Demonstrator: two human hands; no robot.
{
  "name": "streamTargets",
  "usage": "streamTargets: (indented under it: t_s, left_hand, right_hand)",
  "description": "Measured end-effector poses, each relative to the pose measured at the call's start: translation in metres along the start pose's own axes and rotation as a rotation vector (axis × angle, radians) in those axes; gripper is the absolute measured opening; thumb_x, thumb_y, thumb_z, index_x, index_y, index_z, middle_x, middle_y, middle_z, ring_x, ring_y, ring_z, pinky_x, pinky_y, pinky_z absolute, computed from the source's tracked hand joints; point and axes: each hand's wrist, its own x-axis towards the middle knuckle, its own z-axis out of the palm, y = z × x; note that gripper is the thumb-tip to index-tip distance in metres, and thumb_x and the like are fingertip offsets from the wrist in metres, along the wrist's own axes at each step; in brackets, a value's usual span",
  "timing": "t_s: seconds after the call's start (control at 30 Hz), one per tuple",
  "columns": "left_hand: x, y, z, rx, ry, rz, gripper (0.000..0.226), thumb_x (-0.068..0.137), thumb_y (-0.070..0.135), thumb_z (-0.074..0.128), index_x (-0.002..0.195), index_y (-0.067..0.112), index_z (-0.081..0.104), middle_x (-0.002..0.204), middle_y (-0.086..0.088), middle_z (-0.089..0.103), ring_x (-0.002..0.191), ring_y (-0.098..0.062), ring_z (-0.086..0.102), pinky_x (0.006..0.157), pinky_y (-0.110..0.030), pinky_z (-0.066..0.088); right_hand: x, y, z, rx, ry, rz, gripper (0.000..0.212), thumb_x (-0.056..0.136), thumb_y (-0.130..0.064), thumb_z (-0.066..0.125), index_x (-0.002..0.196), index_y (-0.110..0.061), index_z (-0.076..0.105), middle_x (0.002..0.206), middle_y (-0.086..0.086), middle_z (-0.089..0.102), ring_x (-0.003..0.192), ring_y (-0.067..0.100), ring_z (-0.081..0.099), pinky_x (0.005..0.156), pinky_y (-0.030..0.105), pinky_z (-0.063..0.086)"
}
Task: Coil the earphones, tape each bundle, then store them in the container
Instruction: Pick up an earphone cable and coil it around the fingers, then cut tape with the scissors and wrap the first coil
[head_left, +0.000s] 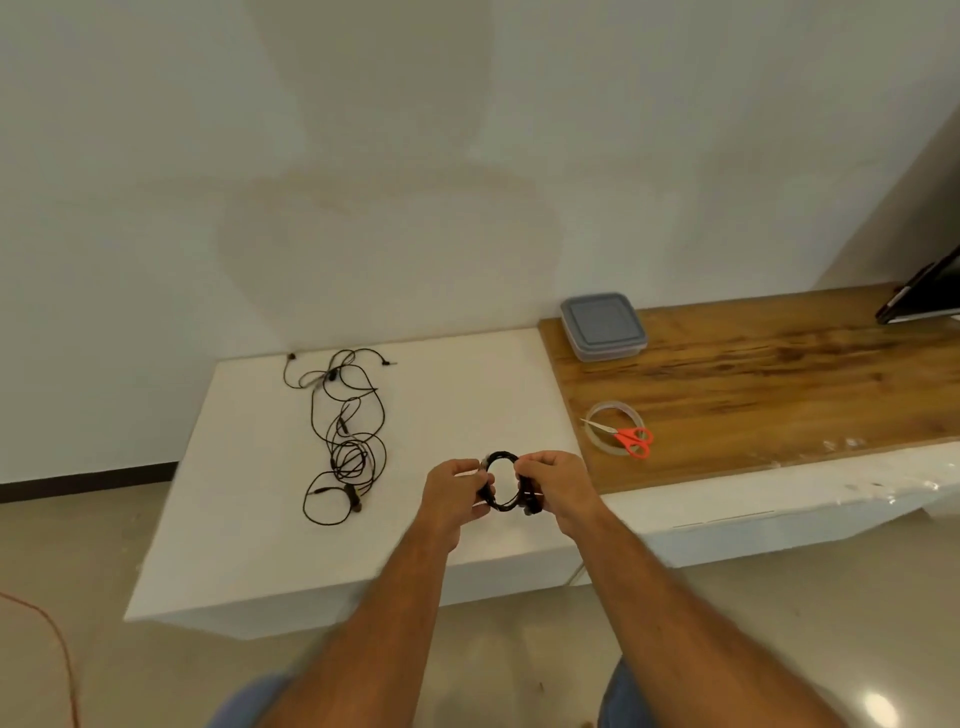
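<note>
Coiled bundle held, tape off to our right.

Both hands, left hand (457, 491) and right hand (553, 486), pinch the black coiled earphone ring (503, 483) above the white bench (249, 519); the clear tape roll (615, 428) lies right and beyond, nearer our right hand.

Bare white tabletop (467, 384) between tangled black earphone cables (345, 431) (left) and clear tape roll (615, 415) with red-handled scissors (631, 439).

a white table (249, 545) adjoins a wooden counter (779, 379); a dark object (919, 296) leans far right.
</note>
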Motion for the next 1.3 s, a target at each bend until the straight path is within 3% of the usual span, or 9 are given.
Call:
streamTargets:
  t_s: [0.17, 0.4, 0.53, 0.7, 0.93, 1.0, 1.1, 1.2, 1.3]
  left_hand:
    - [0.039, -0.018, 0.005, 0.314, 0.092, 0.101, 0.022, 0.091, 0.008, 0.06, 0.112, 0.003, 0.066, 0.095, -0.01, 0.07, 0.081, -0.024, 0.066, 0.074, -0.041, 0.059]
    - [0.05, -0.026, 0.007, 0.708, 0.215, 0.281, 0.016, 0.09, 0.019, 0.06, 0.093, 0.012, 0.074, 0.087, -0.001, 0.073, 0.081, -0.02, 0.066, 0.067, -0.03, 0.049]
    - [0.051, -0.031, 0.009, 0.683, 0.227, 0.261, 0.017, 0.089, 0.019, 0.064, 0.102, 0.016, 0.074, 0.094, 0.002, 0.074, 0.078, -0.013, 0.064, 0.065, -0.021, 0.044]
    - [0.053, -0.031, 0.008, 0.617, 0.226, 0.232, 0.017, 0.084, 0.019, 0.07, 0.1, 0.014, 0.074, 0.086, -0.002, 0.075, 0.075, -0.018, 0.069, 0.074, -0.03, 0.055]
    - [0.053, -0.031, 0.006, 0.538, 0.233, 0.216, 0.017, 0.083, 0.021, 0.072, 0.099, 0.013, 0.072, 0.084, -0.004, 0.074, 0.076, -0.021, 0.071, 0.077, -0.039, 0.059]
    - [0.051, -0.031, 0.005, 0.515, 0.248, 0.22, 0.022, 0.086, 0.025, 0.07, 0.104, 0.013, 0.07, 0.087, -0.004, 0.073, 0.07, -0.02, 0.071, 0.07, -0.033, 0.06]
    - [0.047, -0.027, 0.004, 0.491, 0.279, 0.246, 0.02, 0.09, 0.026, 0.066, 0.107, 0.014, 0.068, 0.089, -0.002, 0.071, 0.062, -0.018, 0.069, 0.05, -0.017, 0.052]
    - [0.045, -0.023, 0.009, 0.557, 0.315, 0.335, 0.019, 0.091, 0.027, 0.064, 0.104, 0.015, 0.07, 0.087, 0.003, 0.069, 0.068, -0.015, 0.066, 0.064, -0.025, 0.054]
    - [0.042, -0.018, 0.024, 0.623, 0.299, 0.405, 0.017, 0.091, 0.028, 0.062, 0.101, 0.017, 0.072, 0.088, 0.007, 0.067, 0.076, -0.005, 0.058, 0.064, -0.014, 0.041]
  right_hand:
    - [0.031, 0.008, 0.002, -0.132, 0.06, 0.015, 0.008, 0.085, -0.004, 0.067, 0.081, 0.002, 0.07, 0.061, 0.013, 0.06, 0.04, 0.023, 0.052, 0.039, 0.027, 0.044]
    - [0.045, 0.012, 0.014, -0.456, 0.145, -0.056, 0.016, 0.082, -0.008, 0.063, 0.072, 0.001, 0.072, 0.06, 0.013, 0.064, 0.047, 0.022, 0.056, 0.048, 0.037, 0.051]
    - [0.042, 0.01, 0.017, -0.7, 0.204, -0.079, 0.035, 0.081, -0.01, 0.058, 0.048, -0.019, 0.053, 0.049, -0.001, 0.052, 0.047, 0.014, 0.048, 0.044, 0.024, 0.037]
    - [0.04, 0.008, 0.014, -0.882, 0.202, -0.063, 0.021, 0.091, -0.025, 0.057, 0.078, -0.017, 0.07, 0.076, 0.002, 0.069, 0.075, 0.021, 0.065, 0.056, 0.024, 0.041]
    - [0.038, 0.012, -0.005, -0.879, 0.224, -0.086, 0.031, 0.095, -0.025, 0.052, 0.068, -0.012, 0.061, 0.067, 0.003, 0.061, 0.069, 0.022, 0.059, 0.058, 0.027, 0.041]
    - [0.036, 0.013, -0.012, -0.863, 0.235, -0.095, 0.03, 0.093, -0.021, 0.052, 0.063, -0.014, 0.056, 0.064, 0.002, 0.058, 0.066, 0.021, 0.058, 0.056, 0.026, 0.041]
    - [0.031, 0.015, -0.025, -0.84, 0.251, -0.142, 0.022, 0.092, -0.02, 0.053, 0.075, -0.016, 0.067, 0.076, 0.002, 0.068, 0.073, 0.02, 0.063, 0.061, 0.027, 0.047]
    - [0.027, 0.013, -0.044, -0.833, 0.319, -0.243, 0.017, 0.091, -0.019, 0.056, 0.09, -0.017, 0.073, 0.083, -0.002, 0.072, 0.075, 0.017, 0.064, 0.064, 0.025, 0.047]
    - [0.027, 0.003, -0.076, -0.862, 0.417, -0.336, 0.015, 0.091, -0.016, 0.058, 0.09, -0.02, 0.073, 0.08, -0.001, 0.071, 0.072, 0.017, 0.065, 0.06, 0.025, 0.047]
